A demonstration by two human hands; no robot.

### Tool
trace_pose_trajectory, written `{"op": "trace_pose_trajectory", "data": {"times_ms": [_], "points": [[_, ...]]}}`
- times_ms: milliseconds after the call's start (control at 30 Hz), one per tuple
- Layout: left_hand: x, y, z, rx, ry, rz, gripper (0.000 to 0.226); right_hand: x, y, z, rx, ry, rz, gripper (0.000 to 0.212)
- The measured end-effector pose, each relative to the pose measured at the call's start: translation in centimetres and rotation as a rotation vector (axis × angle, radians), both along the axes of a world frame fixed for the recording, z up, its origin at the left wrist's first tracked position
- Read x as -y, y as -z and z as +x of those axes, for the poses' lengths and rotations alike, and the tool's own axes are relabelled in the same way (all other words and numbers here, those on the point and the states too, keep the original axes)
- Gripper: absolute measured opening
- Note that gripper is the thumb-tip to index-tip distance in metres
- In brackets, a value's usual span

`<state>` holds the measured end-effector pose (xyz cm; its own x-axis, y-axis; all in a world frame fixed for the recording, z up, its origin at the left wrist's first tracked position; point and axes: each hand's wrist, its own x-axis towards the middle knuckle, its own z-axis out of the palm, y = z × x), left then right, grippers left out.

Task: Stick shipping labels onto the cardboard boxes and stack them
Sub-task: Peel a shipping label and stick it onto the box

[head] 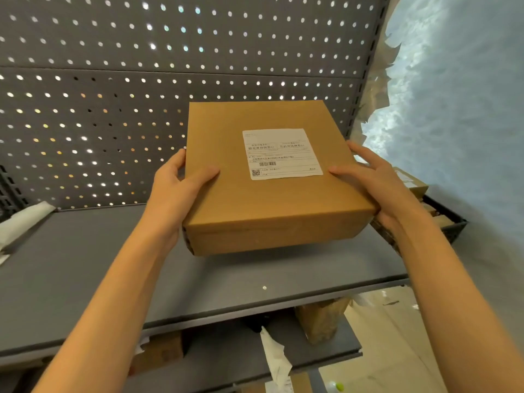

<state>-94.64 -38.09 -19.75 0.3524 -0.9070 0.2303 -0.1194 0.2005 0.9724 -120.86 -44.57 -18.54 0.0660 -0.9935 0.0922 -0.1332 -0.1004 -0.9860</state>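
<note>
Brown flat cardboard box (pixel 272 177), white shipping label (pixel 282 154) attached; left hand (pixel 175 191) and right hand (pixel 380 182) clasp its sides above grey metal shelf (pixel 85 265). Risk: uneven grip tips it.

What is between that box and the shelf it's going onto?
Nothing visible. The box, label already on, is held by the left hand and right hand over a bare stretch of grey shelf. White paper lies far off at the left edge.
</note>
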Motion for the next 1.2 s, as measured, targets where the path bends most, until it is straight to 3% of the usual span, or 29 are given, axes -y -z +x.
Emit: {"op": "trace_pose_trajectory", "data": {"times_ms": [267, 367, 600, 767, 900, 1200], "points": [[1.6, 2.1, -3.5, -0.02, -0.021, 0.037, 0.047, 1.0, 0.9, -3.6, -0.035, 0.019, 0.058, 0.064], [2.0, 3.0, -4.6, -0.03, -0.041, 0.097, 0.063, 1.6, 1.7, -4.7, -0.047, 0.001, 0.091, 0.064], [2.9, 4.7, -5.2, -0.027, -0.013, 0.215, 0.049, 3.0, 3.7, -5.5, -0.066, -0.053, 0.194, 0.067], [3.3, 5.4, -5.1, -0.03, 0.003, 0.278, 0.067, 3.6, 4.6, -5.4, -0.108, -0.078, 0.214, 0.068], [3.5, 5.6, -5.5, -0.048, -0.008, 0.279, 0.055, 4.2, 5.2, -5.4, -0.12, -0.101, 0.251, 0.073], [4.3, 5.1, -5.3, -0.006, -0.028, 0.341, 0.064, 5.2, 5.2, -5.0, -0.103, -0.132, 0.262, 0.077]]}}
